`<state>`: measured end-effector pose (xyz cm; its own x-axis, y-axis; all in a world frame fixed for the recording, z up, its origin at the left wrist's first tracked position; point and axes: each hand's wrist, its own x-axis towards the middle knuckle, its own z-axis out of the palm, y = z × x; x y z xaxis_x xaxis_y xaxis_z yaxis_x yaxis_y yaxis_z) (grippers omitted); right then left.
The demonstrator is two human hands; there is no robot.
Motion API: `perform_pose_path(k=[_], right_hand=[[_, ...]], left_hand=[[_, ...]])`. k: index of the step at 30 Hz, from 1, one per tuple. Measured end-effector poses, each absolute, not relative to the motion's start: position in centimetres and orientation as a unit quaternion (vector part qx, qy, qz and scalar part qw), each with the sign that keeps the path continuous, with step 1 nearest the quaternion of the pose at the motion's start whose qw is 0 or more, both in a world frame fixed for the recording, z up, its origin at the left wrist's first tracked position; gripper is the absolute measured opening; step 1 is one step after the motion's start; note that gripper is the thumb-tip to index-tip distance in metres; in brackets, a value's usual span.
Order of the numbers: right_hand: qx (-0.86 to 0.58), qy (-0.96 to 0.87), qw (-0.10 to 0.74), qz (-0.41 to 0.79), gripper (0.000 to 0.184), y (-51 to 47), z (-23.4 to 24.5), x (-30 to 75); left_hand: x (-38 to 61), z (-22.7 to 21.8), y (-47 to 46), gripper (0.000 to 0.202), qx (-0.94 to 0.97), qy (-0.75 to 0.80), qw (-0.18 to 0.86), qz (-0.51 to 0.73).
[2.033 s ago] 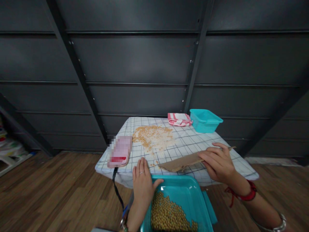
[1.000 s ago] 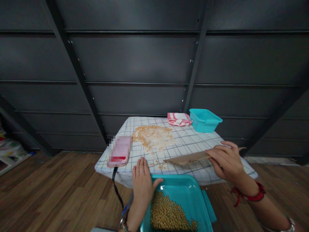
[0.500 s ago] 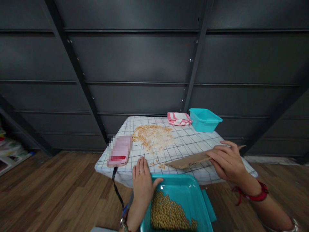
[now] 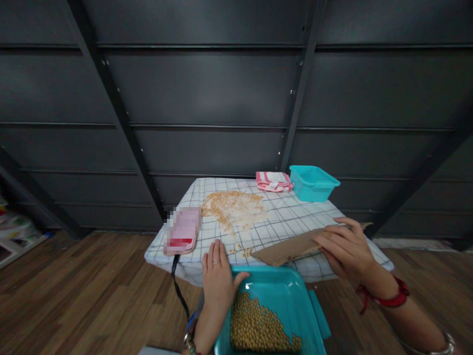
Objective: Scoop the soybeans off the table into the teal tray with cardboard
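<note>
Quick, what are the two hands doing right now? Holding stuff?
Left hand: closed on the rim of the teal tub, thumb inside.
Right hand: closed on the cardboard piece.

two teal tubs: one at left hand, one beyond right hand; one cardboard piece; one folded cloth; one pink phone.

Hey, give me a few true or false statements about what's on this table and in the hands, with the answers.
1. The right hand holds a cardboard piece. True.
2. The left hand grips the rim of the teal tray. True.
3. The teal tray is empty. False: beans lie in it.
4. The small teal tub stands on the floor. False: it stands on the table, beside the pink striped cloth.
</note>
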<state>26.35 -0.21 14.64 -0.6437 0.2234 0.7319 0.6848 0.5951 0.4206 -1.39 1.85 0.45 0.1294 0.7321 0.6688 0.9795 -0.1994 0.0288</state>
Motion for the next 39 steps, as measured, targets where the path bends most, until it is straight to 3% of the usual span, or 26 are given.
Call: perform_pose_path(k=[8,17,39], right_hand=[[-0.272,-0.817,0.333,-0.385,0.026,2.2,13.9,27.1],[-0.28,-0.807,0.331,-0.401,0.021,5.1,13.6,27.0],[-0.215,-0.84,0.35,-0.353,0.018,2.1,14.5,25.2]], left_hand=[[-1.5,0.3,1.8,0.092,-0.722,-0.593,0.209,-0.288],[-1.5,0.5,1.8,0.093,-0.722,-0.587,0.214,-0.297],[-1.6,0.4,1.9,0.094,-0.721,-0.591,0.215,-0.291]])
